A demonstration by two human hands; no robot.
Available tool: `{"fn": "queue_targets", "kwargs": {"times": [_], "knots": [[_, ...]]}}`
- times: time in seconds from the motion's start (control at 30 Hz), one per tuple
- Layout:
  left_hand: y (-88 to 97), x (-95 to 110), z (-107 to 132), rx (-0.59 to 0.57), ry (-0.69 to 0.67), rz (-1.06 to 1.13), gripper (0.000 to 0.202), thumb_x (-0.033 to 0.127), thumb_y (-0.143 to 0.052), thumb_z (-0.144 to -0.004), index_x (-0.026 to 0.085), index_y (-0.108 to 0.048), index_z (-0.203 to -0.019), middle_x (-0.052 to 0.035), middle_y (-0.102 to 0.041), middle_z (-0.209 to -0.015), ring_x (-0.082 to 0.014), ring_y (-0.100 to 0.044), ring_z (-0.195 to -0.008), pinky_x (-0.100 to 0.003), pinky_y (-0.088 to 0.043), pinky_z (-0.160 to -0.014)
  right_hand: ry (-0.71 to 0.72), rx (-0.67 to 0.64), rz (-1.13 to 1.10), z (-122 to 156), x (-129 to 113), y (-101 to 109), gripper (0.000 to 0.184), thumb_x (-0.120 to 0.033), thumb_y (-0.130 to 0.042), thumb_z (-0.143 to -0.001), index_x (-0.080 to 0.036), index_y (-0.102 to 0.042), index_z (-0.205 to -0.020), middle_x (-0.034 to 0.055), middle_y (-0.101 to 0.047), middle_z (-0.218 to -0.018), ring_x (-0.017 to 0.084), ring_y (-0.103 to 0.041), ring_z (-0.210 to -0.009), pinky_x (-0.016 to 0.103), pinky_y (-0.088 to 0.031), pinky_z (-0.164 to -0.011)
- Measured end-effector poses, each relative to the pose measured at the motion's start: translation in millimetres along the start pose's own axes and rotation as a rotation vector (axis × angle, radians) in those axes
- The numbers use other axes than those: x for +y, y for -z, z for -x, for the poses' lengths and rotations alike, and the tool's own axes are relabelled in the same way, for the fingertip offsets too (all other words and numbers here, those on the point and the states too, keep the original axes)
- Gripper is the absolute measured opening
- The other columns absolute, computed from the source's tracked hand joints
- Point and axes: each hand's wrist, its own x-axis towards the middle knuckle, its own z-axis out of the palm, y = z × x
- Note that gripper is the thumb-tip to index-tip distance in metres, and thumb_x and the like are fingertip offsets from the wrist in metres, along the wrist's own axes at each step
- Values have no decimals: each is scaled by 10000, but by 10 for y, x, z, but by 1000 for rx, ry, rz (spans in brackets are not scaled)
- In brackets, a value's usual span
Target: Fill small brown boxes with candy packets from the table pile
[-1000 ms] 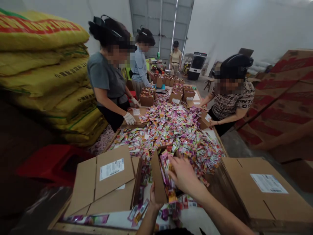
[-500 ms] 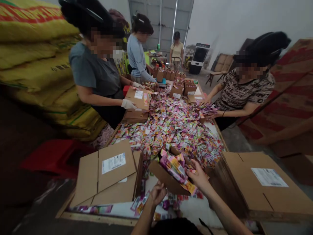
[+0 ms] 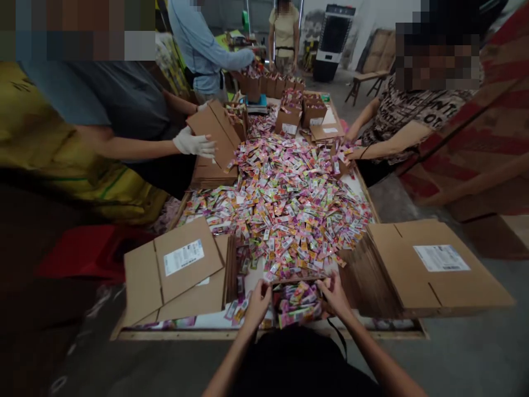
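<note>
Close in front of my body stands an open cardboard box [image 3: 292,280] filled with small colourful sachets [image 3: 300,302]. My left hand [image 3: 260,301] grips its far left corner, fingers closed on the rim. At the far right corner my right hand [image 3: 333,293] pinches the cardboard in the same way. My body hides the near side of the box. Beyond it a wide heap of loose sachets [image 3: 285,204] covers the table.
Flattened cartons with labels are stacked at left [image 3: 182,275] and right [image 3: 438,270]. Across the heap, a gloved co-worker's hand [image 3: 194,143] holds a carton; another co-worker [image 3: 430,121] handles sachets at right. Filled boxes [image 3: 288,118] stand farther back. A red stool [image 3: 86,251] is at left.
The box has come from a tilted pose above the table to a level one closer to my body. My right hand has moved from the sachets to the rim. The left co-worker's carton has been raised.
</note>
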Motion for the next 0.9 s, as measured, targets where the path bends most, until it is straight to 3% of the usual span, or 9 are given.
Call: {"fn": "queue_targets", "kwargs": {"times": [0.07, 0.2, 0.33, 0.43, 0.53, 0.63, 0.7, 0.8, 0.9], "knots": [[-136, 122, 6, -10, -27, -62, 189, 421, -527, -859, 240, -483, -826, 34, -535, -715, -185, -543, -715, -328, -423, -729, -53, -13, 32, 159, 83, -87, 831, -531, -440, -872, -58, -205, -1513, 235, -428, -1528, 272, -440, -1426, 437, -369, -1171], [-428, 176, 102, -46, -57, -356, 176, 372, -558, -863, 231, -478, -932, -6, -577, -804, -216, -587, -775, -333, -436, -735, -128, 26, 166, 385, -3, -415, 957, -345, -445, -847, 100, 82, -1510, 355, -292, -1565, 338, -304, -1502, 537, -293, -1201], [-655, 127, 57, -65, -40, -575, 232, 107, -480, -834, 170, -534, -1050, -145, -645, -1025, -269, -644, -955, -363, -459, -833, -134, 44, 321, 386, -299, -735, 951, -215, -456, -760, 175, 12, -1491, 444, -203, -1554, 424, -214, -1518, 666, -199, -1184], [-714, 133, -38, -41, -3, -628, 268, 58, -479, -803, 149, -551, -1045, -181, -650, -1050, -282, -653, -946, -369, -462, -818, -160, 42, 392, 318, -449, -829, 919, -200, -429, -750, 202, -40, -1479, 463, -125, -1559, 427, -164, -1527, 707, -151, -1168], [-601, 139, -84, -2, 9, -610, 238, 116, -552, -790, 160, -537, -1023, -165, -648, -1060, -283, -643, -983, -375, -465, -845, -183, 31, 341, 210, -409, -713, 901, -236, -466, -751, 180, -143, -1483, 443, -199, -1554, 416, -242, -1511, 667, -214, -1170], [-345, 104, -78, 22, 32, -537, 141, 219, -579, -804, 192, -506, -921, -95, -651, -927, -258, -645, -907, -365, -484, -806, -222, -90, 145, 84, -200, -388, 706, -338, -492, -786, 65, -477, -1365, 352, -568, -1356, 405, -568, -1292, 558, -440, -1061], [-161, 73, -66, -13, 31, -475, 137, 302, -586, -821, 213, -489, -862, -35, -645, -812, -229, -649, -802, -342, -497, -745, -216, -173, 63, 38, -51, -138, 557, -401, -479, -803, -28, -638, -1185, 250, -714, -1141, 369, -690, -1085, 492, -523, -959], [20, 78, -39, -85, -11, -425, 228, 378, -646, -795, 211, -518, -884, -11, -662, -789, -221, -659, -767, -337, -512, -731, -156, -180, 54, 70, 30, 139, 499, -429, -497, -799, -87, -667, -1121, 187, -726, -1119, 327, -689, -1060, 457, -515, -978], [-3, 196, 5, -49, -70, -455, 260, 295, -591, -834, 178, -555, -1063, -90, -686, -991, -261, -652, -961, -407, -501, -886, 31, -23, 119, 165, -110, 243, 464, -402, -517, -835, -119, -619, -1190, 175, -666, -1213, 306, -621, -1158, 466, -471, -1042]]}}
